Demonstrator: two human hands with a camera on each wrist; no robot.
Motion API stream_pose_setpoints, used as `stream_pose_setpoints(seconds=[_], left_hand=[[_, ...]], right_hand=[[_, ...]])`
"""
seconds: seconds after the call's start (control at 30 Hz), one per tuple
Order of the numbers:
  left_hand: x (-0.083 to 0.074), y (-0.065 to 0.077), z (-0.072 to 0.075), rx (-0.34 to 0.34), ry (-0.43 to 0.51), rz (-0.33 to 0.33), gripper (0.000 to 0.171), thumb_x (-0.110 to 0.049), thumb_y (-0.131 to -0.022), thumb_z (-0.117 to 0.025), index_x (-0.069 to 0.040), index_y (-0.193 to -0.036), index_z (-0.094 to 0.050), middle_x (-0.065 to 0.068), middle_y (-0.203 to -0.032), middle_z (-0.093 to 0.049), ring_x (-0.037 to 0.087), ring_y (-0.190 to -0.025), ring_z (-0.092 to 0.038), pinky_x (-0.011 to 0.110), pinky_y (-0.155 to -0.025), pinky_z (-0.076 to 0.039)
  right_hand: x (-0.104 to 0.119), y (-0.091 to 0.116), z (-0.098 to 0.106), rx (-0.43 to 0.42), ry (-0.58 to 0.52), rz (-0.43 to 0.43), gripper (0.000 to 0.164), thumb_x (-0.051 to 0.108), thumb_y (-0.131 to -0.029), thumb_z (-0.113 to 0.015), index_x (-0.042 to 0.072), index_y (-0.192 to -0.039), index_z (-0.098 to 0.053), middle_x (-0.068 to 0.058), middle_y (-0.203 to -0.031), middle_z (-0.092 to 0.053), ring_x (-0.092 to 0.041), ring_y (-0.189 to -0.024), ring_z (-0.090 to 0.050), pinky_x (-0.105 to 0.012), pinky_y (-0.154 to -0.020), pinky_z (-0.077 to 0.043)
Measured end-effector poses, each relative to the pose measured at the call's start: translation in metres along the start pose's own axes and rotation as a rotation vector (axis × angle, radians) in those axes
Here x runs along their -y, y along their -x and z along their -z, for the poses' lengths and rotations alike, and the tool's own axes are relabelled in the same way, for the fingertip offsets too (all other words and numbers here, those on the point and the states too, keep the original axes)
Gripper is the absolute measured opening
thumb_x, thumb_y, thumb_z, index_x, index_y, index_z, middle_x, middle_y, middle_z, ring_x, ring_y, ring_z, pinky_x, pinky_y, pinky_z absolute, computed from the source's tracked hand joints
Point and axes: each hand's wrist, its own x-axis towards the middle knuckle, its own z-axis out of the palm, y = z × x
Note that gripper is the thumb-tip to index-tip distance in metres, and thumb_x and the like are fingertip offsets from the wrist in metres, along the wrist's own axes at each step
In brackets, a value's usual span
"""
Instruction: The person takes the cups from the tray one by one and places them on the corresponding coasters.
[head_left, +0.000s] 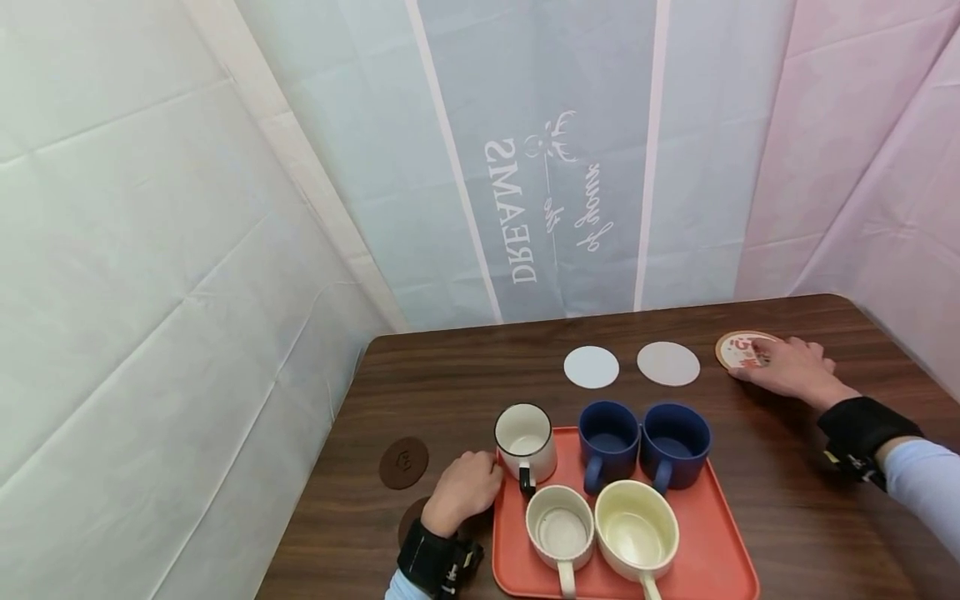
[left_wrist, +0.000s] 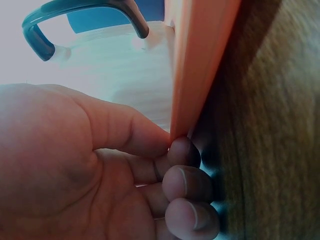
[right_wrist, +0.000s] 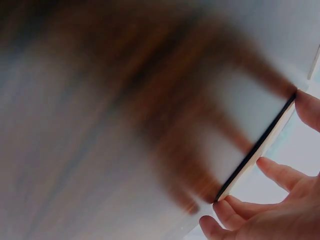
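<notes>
At the far right of the table, my right hand (head_left: 795, 371) holds a round printed coaster (head_left: 737, 348) by its rim, thumb on one side and fingertips on the other. In the right wrist view the coaster (right_wrist: 256, 149) appears edge-on, close over the tabletop. My left hand (head_left: 467, 485) pinches the left edge of a red tray (head_left: 720, 542); the left wrist view shows the thumb above and curled fingers below the tray's edge (left_wrist: 197, 65). Beside that hand, a white mug (head_left: 517, 433) with a black rim and handle stands at the tray's upper left corner.
Two dark blue mugs (head_left: 609, 429), a cream mug (head_left: 558, 525) and a wide pale yellow mug (head_left: 637, 525) stand on the tray. Behind it lie a white coaster (head_left: 592, 367) and a pale grey coaster (head_left: 668, 363). Brown coaster (head_left: 403, 463) lies left; another is partly hidden.
</notes>
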Motion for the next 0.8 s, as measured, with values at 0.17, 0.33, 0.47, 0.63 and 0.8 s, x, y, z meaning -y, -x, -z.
stream_pose_setpoints(seconds=[0.17, 0.33, 0.47, 0.63, 0.8], left_hand=[[-0.001, -0.001, 0.0, -0.005, -0.002, -0.001, 0.036, -0.016, -0.106, -0.053, -0.015, -0.071, -0.059, -0.002, -0.06, -0.045, 0.015, -0.052, -0.048, 0.028, -0.05, -0.037], [-0.001, -0.001, 0.0, -0.013, -0.007, -0.001, 0.036, -0.016, -0.106, -0.053, -0.015, -0.071, -0.059, -0.003, -0.06, -0.044, 0.015, -0.052, -0.048, 0.029, -0.05, -0.037], [-0.001, -0.001, 0.0, -0.013, -0.007, -0.002, 0.036, -0.015, -0.106, -0.053, -0.015, -0.07, -0.059, -0.003, -0.06, -0.044, 0.014, -0.052, -0.047, 0.029, -0.05, -0.037], [0.0, 0.001, 0.001, -0.013, -0.012, -0.006, 0.037, -0.016, -0.106, -0.053, -0.015, -0.069, -0.058, -0.003, -0.059, -0.044, 0.014, -0.052, -0.048, 0.029, -0.051, -0.038], [0.0, 0.0, 0.001, -0.01, -0.013, -0.012, 0.037, -0.016, -0.106, -0.053, -0.015, -0.069, -0.058, -0.003, -0.059, -0.044, 0.014, -0.052, -0.048, 0.029, -0.051, -0.039]], right_hand=[[-0.006, 0.001, 0.0, -0.014, 0.022, 0.009, 0.086, 0.053, -0.096, -0.069, -0.013, -0.143, -0.041, -0.053, -0.126, -0.035, -0.069, -0.104, -0.034, -0.077, -0.08, -0.031], [-0.009, 0.002, 0.001, -0.012, 0.025, 0.018, 0.083, 0.049, -0.095, -0.071, -0.013, -0.142, -0.042, -0.053, -0.126, -0.036, -0.07, -0.105, -0.033, -0.078, -0.079, -0.033], [-0.008, 0.002, 0.0, -0.011, 0.033, 0.022, 0.082, 0.048, -0.096, -0.071, -0.014, -0.141, -0.042, -0.053, -0.125, -0.036, -0.071, -0.104, -0.034, -0.078, -0.077, -0.035], [0.013, -0.002, -0.004, -0.083, 0.059, 0.119, 0.075, 0.045, -0.098, -0.071, -0.014, -0.138, -0.049, -0.05, -0.128, -0.041, -0.071, -0.113, -0.036, -0.079, -0.081, -0.038], [0.071, -0.015, -0.014, -0.116, 0.047, 0.448, 0.059, 0.029, -0.092, -0.081, -0.011, -0.132, -0.063, -0.041, -0.127, -0.058, -0.061, -0.119, -0.052, -0.073, -0.093, -0.042]])
